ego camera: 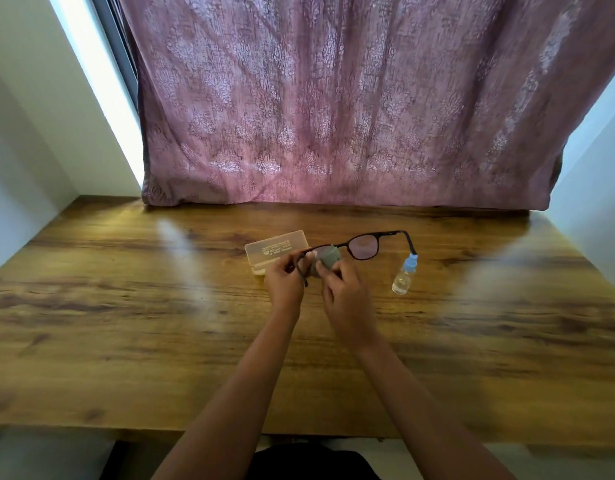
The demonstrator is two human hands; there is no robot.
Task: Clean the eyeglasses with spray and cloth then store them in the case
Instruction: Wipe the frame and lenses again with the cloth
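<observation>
While the eyeglasses [363, 245] are held up off the table [126, 306] near frame center, left hand [283, 285] pinches one frame corner | right hand [345, 292] has the gray cloth [328, 258] pinched over a lens | clear case [274, 251] lies just behind the hands | spray bottle [404, 277] stands upright, right of center

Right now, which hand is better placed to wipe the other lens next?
Right. The right hand pinches the cloth against the eyeglasses, and the uncovered lens lies on its side; the left hand holds the frame.
</observation>
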